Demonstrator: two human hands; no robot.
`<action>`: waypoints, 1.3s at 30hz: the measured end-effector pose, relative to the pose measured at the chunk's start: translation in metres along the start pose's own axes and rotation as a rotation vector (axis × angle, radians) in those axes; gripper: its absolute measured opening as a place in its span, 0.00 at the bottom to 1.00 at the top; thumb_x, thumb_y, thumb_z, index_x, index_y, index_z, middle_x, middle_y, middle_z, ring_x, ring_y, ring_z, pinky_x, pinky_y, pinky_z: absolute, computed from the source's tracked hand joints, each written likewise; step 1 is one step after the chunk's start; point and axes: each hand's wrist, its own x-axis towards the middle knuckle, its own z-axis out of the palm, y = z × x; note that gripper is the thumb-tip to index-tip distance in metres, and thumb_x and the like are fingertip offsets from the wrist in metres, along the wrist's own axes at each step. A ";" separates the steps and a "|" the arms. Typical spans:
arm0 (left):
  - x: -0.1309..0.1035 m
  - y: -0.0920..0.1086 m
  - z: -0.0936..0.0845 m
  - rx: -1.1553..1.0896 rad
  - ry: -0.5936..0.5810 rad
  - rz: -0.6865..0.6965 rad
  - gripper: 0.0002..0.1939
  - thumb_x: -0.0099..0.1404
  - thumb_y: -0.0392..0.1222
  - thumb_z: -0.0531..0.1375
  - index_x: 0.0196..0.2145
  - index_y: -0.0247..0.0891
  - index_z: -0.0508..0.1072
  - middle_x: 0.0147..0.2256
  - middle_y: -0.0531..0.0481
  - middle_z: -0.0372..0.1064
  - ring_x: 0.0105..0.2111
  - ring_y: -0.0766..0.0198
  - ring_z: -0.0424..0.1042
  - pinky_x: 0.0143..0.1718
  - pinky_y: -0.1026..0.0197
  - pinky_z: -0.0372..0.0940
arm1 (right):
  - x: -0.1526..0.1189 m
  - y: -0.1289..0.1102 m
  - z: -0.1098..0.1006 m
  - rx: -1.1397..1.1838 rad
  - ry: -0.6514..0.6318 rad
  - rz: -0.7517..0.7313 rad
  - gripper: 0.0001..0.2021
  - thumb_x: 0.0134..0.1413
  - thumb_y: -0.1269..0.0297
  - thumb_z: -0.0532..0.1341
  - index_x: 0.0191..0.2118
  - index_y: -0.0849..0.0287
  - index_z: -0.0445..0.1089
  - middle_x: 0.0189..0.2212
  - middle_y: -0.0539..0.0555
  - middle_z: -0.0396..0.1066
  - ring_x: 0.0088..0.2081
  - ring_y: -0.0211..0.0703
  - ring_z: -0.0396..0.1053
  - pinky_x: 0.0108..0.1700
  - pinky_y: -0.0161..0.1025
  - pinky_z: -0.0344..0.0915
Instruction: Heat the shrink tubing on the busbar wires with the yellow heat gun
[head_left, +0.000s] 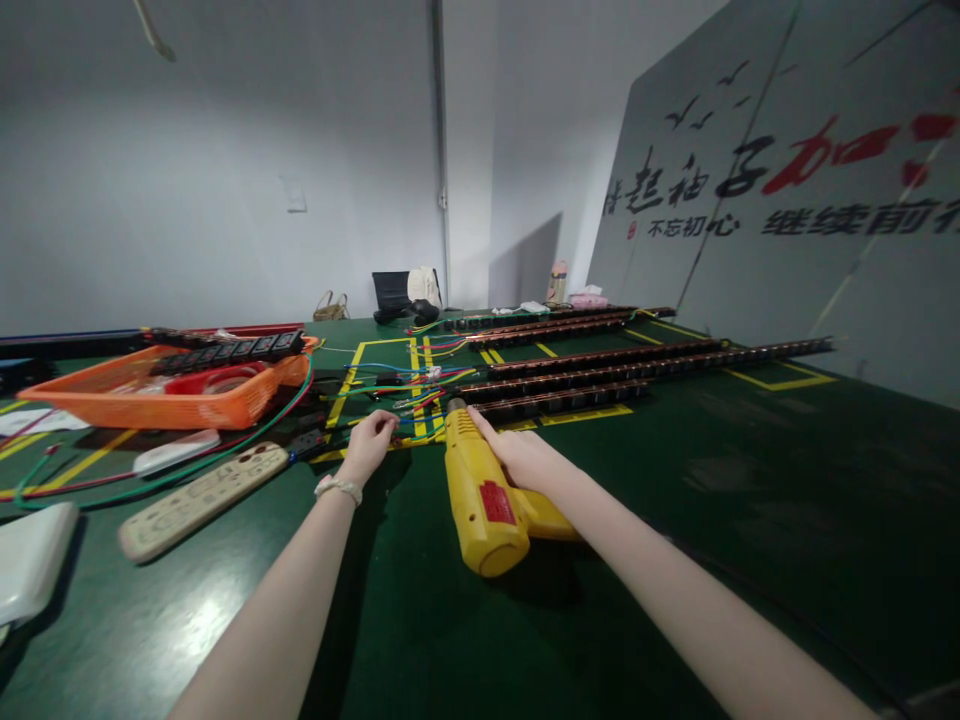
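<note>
My right hand (517, 455) is wrapped around a yellow heat gun (480, 500) with a red label, its nozzle pointing away from me toward the wire ends. Left of the nozzle, my left hand (371, 440) has its fingers pinched together beside thin coloured wires (420, 425). Whether a wire is between those fingertips is too small to tell. The wires come out of the near ends of long black strips (555, 402) with copper-coloured bars, lying side by side on the green table (600, 600).
To the left stands an orange basket (172, 408) with black socket strips and a red coil. A beige power strip (202, 500), a white box (34, 560) and a loose green cable (187, 472) lie nearer. Farther back are a cap (422, 284), a bottle (557, 282) and pink tissues (589, 298).
</note>
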 end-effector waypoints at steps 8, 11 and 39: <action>0.000 -0.001 0.000 0.030 -0.012 0.003 0.13 0.57 0.46 0.52 0.31 0.37 0.72 0.29 0.47 0.73 0.31 0.60 0.71 0.35 0.59 0.64 | 0.017 -0.024 0.002 -0.011 0.011 -0.103 0.45 0.45 0.73 0.56 0.66 0.69 0.30 0.37 0.62 0.74 0.37 0.53 0.72 0.34 0.41 0.62; 0.000 0.000 0.000 0.042 -0.008 0.028 0.13 0.57 0.46 0.51 0.31 0.37 0.72 0.29 0.47 0.73 0.31 0.60 0.70 0.34 0.60 0.63 | 0.025 -0.032 0.004 0.003 0.035 -0.135 0.45 0.45 0.74 0.57 0.66 0.70 0.31 0.37 0.62 0.74 0.37 0.54 0.72 0.34 0.41 0.63; -0.002 0.007 -0.004 0.124 -0.028 0.012 0.12 0.54 0.45 0.52 0.30 0.38 0.71 0.30 0.45 0.74 0.32 0.57 0.71 0.36 0.58 0.64 | 0.036 -0.044 0.010 0.180 0.086 -0.185 0.45 0.46 0.70 0.59 0.66 0.63 0.33 0.41 0.62 0.73 0.39 0.54 0.71 0.34 0.41 0.63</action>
